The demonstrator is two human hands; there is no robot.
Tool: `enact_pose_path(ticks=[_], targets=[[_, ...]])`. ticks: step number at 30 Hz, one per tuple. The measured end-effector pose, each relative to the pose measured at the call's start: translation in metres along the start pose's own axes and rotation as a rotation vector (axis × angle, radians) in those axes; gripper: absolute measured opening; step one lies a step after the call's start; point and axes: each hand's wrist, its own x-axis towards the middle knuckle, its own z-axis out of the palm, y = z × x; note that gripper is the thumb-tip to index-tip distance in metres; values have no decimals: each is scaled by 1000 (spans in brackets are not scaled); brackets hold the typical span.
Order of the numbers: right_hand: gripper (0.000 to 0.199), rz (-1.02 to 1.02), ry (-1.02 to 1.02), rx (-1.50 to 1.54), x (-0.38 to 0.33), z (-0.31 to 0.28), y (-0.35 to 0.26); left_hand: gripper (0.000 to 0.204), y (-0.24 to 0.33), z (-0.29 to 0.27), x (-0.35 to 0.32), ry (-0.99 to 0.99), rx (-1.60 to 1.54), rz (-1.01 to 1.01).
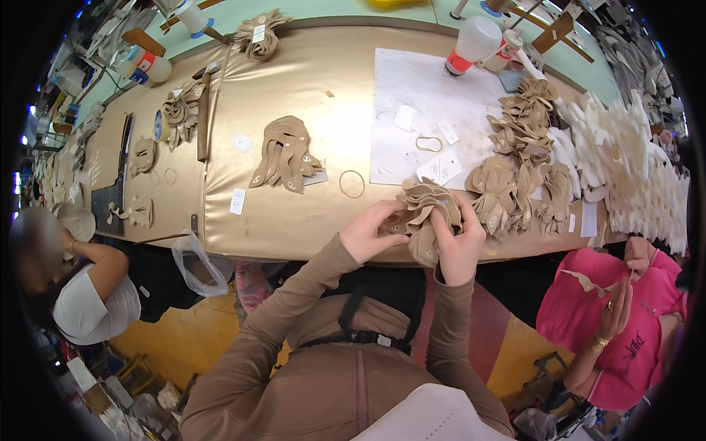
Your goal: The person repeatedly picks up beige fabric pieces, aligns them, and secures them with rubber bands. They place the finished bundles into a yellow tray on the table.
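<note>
A bundle of wavy tan cut pieces (pixel 423 209), layered like leather or fabric shoe parts, is held up at the table's near edge in both hands. My right hand (pixel 460 239) grips its right side, thumb pressed on the front. Curled round the left side is my left hand (pixel 371 231), its fingertips partly hidden behind the layers and its thumb pointing at the stack. Similar tan bundles (pixel 496 191) lie just right of my hands. Another tan stack (pixel 283 151) rests to the left, near a loose rubber band (pixel 352 184).
A white sheet (pixel 434 95) carries paper tags and another rubber band (pixel 429 142). Bottles (pixel 474 40) stand at the back right, beyond white padded pieces (pixel 625 162). A hammer (pixel 204 110) lies left. Co-workers sit either side, one in a pink shirt (pixel 632 331).
</note>
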Motion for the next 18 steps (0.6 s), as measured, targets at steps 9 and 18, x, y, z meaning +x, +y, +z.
enact_pose_path(ticks=[9, 18], targets=[[33, -107, 57, 35, 37, -20, -1, 18, -17, 13, -1, 6, 470, 126], [41, -424, -66, -111, 39, -20, -22, 101, -12, 14, 16, 483, 298, 348]])
